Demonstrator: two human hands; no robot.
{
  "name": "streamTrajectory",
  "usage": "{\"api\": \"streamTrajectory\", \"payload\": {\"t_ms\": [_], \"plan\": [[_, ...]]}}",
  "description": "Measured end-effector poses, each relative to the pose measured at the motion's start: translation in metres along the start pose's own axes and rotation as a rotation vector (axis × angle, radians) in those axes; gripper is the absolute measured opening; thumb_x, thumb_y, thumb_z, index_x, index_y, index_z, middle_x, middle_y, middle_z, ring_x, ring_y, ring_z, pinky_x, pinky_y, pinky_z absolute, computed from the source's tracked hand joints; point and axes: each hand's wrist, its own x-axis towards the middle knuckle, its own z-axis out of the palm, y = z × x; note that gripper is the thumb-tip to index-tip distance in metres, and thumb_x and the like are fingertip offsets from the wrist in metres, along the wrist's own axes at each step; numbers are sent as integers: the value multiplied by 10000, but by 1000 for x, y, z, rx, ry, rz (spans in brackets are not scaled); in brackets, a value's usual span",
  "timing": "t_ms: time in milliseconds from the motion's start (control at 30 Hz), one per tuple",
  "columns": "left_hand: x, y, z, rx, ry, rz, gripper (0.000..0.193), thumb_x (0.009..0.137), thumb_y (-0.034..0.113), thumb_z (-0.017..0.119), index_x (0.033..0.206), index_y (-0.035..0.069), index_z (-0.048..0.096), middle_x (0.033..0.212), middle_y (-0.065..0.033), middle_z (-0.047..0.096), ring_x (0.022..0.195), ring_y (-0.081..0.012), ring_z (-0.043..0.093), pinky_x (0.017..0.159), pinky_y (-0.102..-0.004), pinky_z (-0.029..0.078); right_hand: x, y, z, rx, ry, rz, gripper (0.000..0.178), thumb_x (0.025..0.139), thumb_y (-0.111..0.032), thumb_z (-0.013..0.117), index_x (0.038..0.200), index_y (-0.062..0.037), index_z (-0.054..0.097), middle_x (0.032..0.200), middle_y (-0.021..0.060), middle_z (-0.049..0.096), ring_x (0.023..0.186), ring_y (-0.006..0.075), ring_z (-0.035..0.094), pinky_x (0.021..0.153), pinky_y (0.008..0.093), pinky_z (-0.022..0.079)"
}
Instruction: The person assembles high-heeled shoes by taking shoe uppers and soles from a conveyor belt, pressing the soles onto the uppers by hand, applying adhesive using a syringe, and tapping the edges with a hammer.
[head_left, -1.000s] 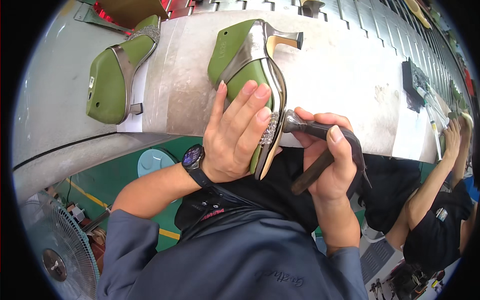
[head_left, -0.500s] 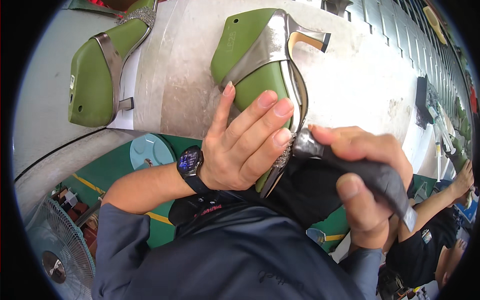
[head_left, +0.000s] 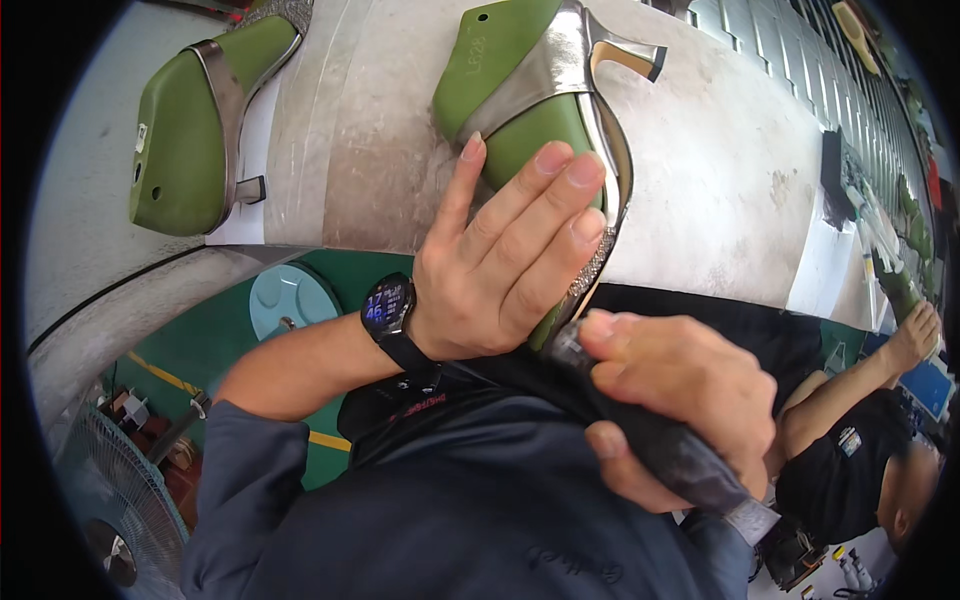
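A metallic silver high-heeled shoe [head_left: 563, 65] on a green shoe last [head_left: 480, 85] lies on its side, its toe pointing toward me past the bench's near edge. Over its front part lies my left hand [head_left: 505, 250], fingers extended across it and holding it, the thumb hidden. A glittery band [head_left: 592, 268] shows beside the fingertips. My right hand [head_left: 690, 400] is wrapped round a dark-handled hand tool [head_left: 670, 455] with a shiny metal head and a flat metal end. That head is at the shoe's toe; whether they touch is unclear.
A second strapped shoe on a green last [head_left: 180, 150] lies at the left of the pale bench [head_left: 375, 110]. A fan [head_left: 115, 520] and a round light-blue lid-like object [head_left: 290, 300] are lower left. Another person's hand [head_left: 915, 335] works at the right, near syringes [head_left: 885, 235].
My right hand has brought the tool down and left, from beside the glittery band to the toe. The shoe and my left hand have shifted slightly up and right.
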Motion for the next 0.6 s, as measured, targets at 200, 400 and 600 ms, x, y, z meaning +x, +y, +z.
{"api": "streamTrajectory", "payload": {"t_ms": [200, 400, 600], "plan": [[0, 2, -9, -31, -47, -34, 402, 1018, 141, 611, 1404, 76, 520, 1469, -201, 603, 1363, -365, 592, 1153, -654, 376, -29, 7, 14, 431, 340, 214, 353, 874, -7, 764, 1182, 96, 623, 1238, 301, 699, 1181, 343, 703, 1041, 403, 543], [-7, 2, -5, -49, -68, -31, 377, 1038, 156, 595, 1401, 89, 520, 1456, -189, 608, 1376, -365, 580, 1153, -676, 376, 2, 11, -1, 466, 426, 369, 264, 934, -19, 668, 1166, 90, 603, 1206, 307, 713, 1147, 286, 698, 1039, 379, 531], [-17, 3, -2, -44, -74, -58, 430, 1041, 209, 609, 1444, 125, 485, 1479, -131, 601, 1401, -336, 562, 1156, -700, 357, 42, 35, -33, 647, 338, 580, 268, 906, -53, 657, 1121, 105, 627, 1138, 298, 735, 1081, 300, 722, 1016, 391, 547]]}}
